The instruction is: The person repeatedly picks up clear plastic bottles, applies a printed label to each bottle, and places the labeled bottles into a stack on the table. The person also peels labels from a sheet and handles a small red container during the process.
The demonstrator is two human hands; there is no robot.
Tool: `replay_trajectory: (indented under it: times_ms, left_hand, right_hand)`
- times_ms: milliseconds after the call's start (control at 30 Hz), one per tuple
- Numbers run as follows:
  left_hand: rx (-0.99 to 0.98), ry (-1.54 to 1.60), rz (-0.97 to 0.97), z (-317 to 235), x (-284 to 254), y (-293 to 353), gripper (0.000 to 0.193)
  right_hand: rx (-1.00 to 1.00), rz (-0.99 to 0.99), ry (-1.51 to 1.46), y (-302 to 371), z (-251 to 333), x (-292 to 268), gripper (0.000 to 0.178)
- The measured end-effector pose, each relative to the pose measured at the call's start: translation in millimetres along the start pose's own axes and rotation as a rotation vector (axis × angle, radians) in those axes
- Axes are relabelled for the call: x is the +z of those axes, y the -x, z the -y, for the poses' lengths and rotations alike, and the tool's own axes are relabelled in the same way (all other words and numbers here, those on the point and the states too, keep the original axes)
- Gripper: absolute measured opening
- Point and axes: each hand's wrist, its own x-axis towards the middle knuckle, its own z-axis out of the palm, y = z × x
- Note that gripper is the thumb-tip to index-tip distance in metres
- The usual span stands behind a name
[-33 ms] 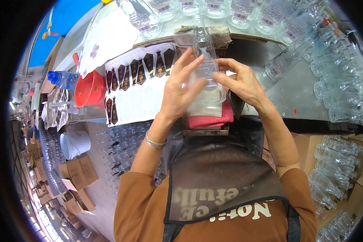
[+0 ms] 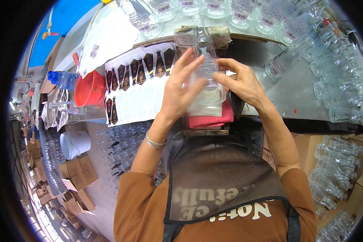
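Note:
A clear glass bottle (image 2: 206, 64) lies in front of me, its neck pointing away over a rolled grey cloth (image 2: 184, 36). Printed text and a barcode show on its upper side. Below its base are a white cloth (image 2: 207, 109) and a folded red cloth (image 2: 209, 122) on a wooden stand. My right hand (image 2: 243, 82) grips the bottle's right side, thumb on top. Along the left side is my left hand (image 2: 181, 86), fingers stretched apart, fingertips at the glass and thumb smeared by motion. A sheet of dark tie-shaped labels (image 2: 137, 101) lies left of it, partly bare.
Labelled bottles (image 2: 234, 16) stand along the far edge; more bottles (image 2: 330, 99) crowd the right. A red plastic scoop (image 2: 84, 90) and a blue-capped bottle (image 2: 64, 79) sit left. Lower down are a white bucket (image 2: 74, 144), floor bottles (image 2: 127, 147) and cardboard boxes (image 2: 80, 171).

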Motion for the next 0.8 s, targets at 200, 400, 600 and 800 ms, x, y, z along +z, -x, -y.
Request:
replay_trajectory:
  times_ms: [200, 400, 600, 800]
  left_hand:
    - [0.002, 0.009, -0.008, 1.1, 1.9, 0.4, 0.057]
    - [-0.009, -0.011, 0.002, 0.5, 1.9, 1.8, 0.054]
    - [-0.015, -0.031, 0.009, -2.6, 2.8, -0.7, 0.055]
    - [-0.026, -0.032, -0.01, -4.3, 1.5, 1.7, 0.054]
  right_hand:
    - [0.001, -0.008, -0.009, -0.9, -3.1, -1.1, 0.066]
    - [0.003, 0.014, -0.05, -1.4, -5.0, -3.6, 0.052]
    - [0.181, -0.323, -0.712, -11.1, -51.8, -36.2, 0.046]
    - [-0.209, -0.091, -0.075, 1.1, 17.5, -20.8, 0.027]
